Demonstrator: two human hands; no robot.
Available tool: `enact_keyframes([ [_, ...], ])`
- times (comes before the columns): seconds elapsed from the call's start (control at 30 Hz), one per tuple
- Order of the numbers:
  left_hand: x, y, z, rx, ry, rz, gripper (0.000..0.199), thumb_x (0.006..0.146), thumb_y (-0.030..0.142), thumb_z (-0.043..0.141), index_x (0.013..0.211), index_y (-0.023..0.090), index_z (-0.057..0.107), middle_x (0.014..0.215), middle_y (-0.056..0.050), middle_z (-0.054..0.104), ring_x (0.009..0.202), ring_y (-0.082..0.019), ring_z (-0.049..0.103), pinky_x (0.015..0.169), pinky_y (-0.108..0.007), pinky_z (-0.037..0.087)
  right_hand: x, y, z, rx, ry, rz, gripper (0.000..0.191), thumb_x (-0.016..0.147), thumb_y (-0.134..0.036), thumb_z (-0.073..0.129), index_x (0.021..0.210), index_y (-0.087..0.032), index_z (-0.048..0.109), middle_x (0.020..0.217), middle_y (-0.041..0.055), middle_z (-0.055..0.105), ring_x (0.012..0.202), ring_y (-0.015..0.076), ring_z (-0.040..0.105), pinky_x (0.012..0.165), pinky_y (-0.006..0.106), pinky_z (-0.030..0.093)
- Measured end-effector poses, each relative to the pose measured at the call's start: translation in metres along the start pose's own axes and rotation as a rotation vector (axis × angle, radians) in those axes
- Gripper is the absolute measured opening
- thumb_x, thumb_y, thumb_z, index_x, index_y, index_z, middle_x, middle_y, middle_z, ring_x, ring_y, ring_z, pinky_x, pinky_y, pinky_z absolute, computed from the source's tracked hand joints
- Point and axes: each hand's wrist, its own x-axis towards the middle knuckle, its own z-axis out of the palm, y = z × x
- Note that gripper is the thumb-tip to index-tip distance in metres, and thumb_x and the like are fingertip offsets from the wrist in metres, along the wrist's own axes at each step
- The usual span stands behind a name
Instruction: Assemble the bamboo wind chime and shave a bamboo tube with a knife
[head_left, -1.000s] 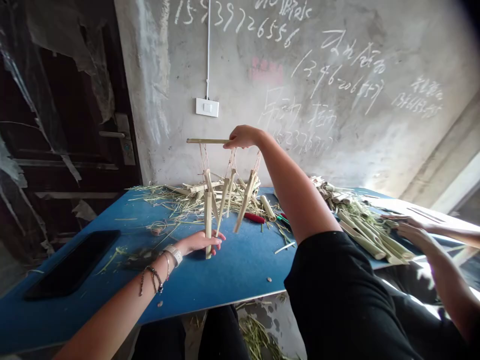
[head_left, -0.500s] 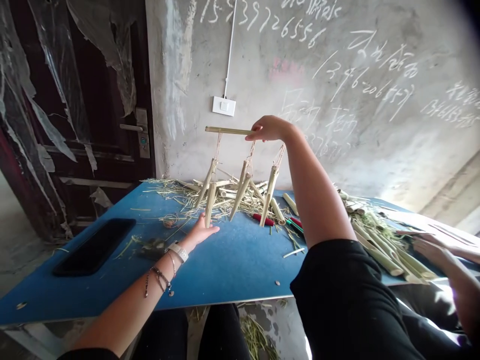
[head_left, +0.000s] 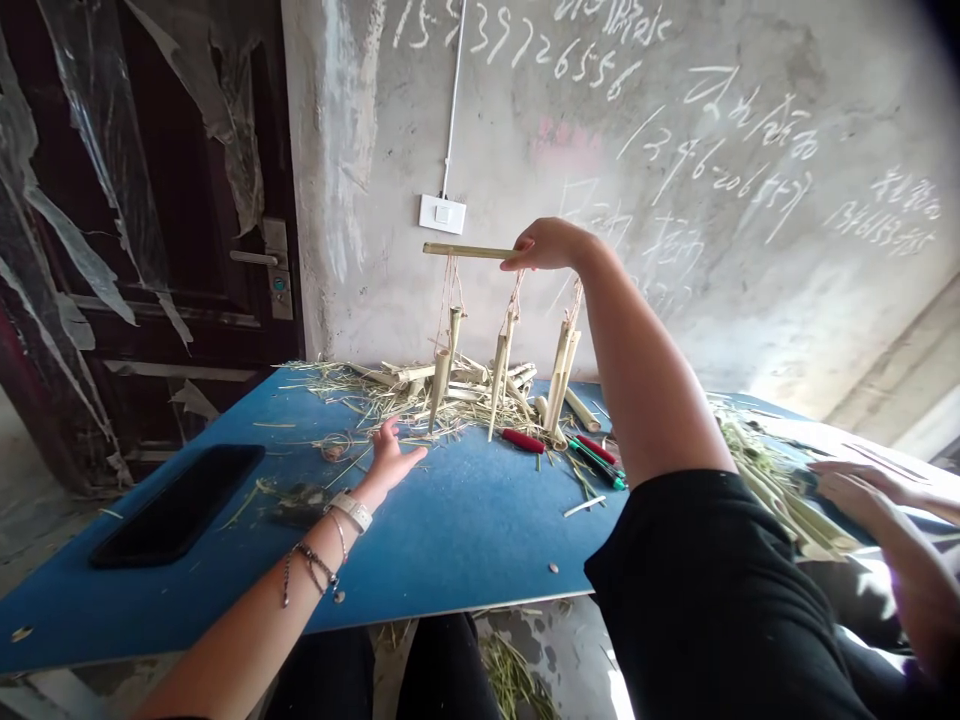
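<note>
Pale bamboo hangs in the air from the head view. The person's right hand [head_left: 551, 245] is up high, with the fingers curled and closed on one end of a thin bamboo bar [head_left: 465, 251]. The bar lies flat and sticks out to the left of that hand. Thin strings [head_left: 450, 290] drop from the bar, and bamboo tubes [head_left: 501, 372] hang from them in three bunches, above the far edge of the blue worktop [head_left: 465, 530].

The tubes now hang straighter and closer together than they did a moment ago, and the bar is a bit higher. The left hand [head_left: 390, 462] has come away from the tubes too. It is open, with the fingers spread, and it holds nothing. It sits on the worktop just beside the nearest tube tip, but does not touch it. A white wristband [head_left: 351, 511] and a thin bead bracelet [head_left: 311, 565] go around that wrist.

Dry bamboo scraps [head_left: 360, 390] lie in a messy heap behind the tubes. Red-handled tools [head_left: 523, 440] and green pens [head_left: 596, 464] lie near the tube tips. A black phone [head_left: 176, 505] lies by the left edge. At the right edge, another person's hands [head_left: 851, 485] rest near a pile of green bamboo pieces [head_left: 787, 510].
</note>
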Motion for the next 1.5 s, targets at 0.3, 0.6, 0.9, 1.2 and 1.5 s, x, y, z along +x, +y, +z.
enact_keyframes([
  [0.3,-0.001,0.006,-0.002,-0.06,-0.008,0.044,0.075,0.069,0.031,0.071,0.13,0.024,0.028,0.136,-0.013,0.027,0.128,-0.032,0.032,0.104,-0.048,0.034,-0.016,-0.005,-0.011,0.001,-0.033,0.0,0.037,0.08,-0.048,0.06,0.098,-0.017,0.069,0.079,0.0048,0.063,0.085,0.0224,0.056,0.078,0.034,0.038],
  [0.6,-0.004,0.02,-0.007,-0.146,-0.014,0.302,0.076,0.079,0.042,0.06,0.14,0.026,0.018,0.142,-0.011,0.028,0.131,-0.027,0.031,0.102,-0.039,0.039,-0.035,-0.01,-0.009,0.081,-0.079,-0.088,0.037,0.079,-0.05,0.06,0.097,-0.019,0.069,0.078,0.0037,0.062,0.086,0.0226,0.054,0.077,0.033,0.036],
  [0.9,-0.015,0.026,-0.007,-0.142,-0.37,0.317,0.086,0.08,0.043,0.06,0.143,0.034,0.001,0.148,-0.011,0.018,0.129,-0.028,0.037,0.088,-0.037,0.051,-0.051,-0.021,-0.008,0.116,-0.058,-0.164,0.04,0.08,-0.051,0.056,0.1,-0.018,0.066,0.086,0.0035,0.062,0.088,0.0225,0.052,0.074,0.03,0.033],
  [1.2,-0.017,0.029,-0.003,-0.117,-0.421,0.21,0.061,0.081,0.048,0.058,0.13,0.018,0.035,0.104,-0.01,0.06,0.079,-0.02,0.064,0.083,-0.04,0.051,-0.049,-0.03,-0.014,0.058,-0.075,-0.132,0.039,0.08,-0.05,0.058,0.098,-0.016,0.068,0.076,0.0034,0.061,0.08,0.019,0.054,0.073,0.03,0.034],
  [1.5,-0.009,0.019,-0.01,-0.036,-0.436,0.065,0.057,0.081,0.048,0.057,0.127,0.02,0.039,0.096,-0.009,0.061,0.065,-0.018,0.063,0.064,-0.034,0.053,-0.015,0.02,0.021,-0.051,-0.059,0.081,0.036,0.08,-0.046,0.061,0.094,-0.014,0.07,0.07,0.0049,0.061,0.081,0.0222,0.058,0.076,0.033,0.042],
])
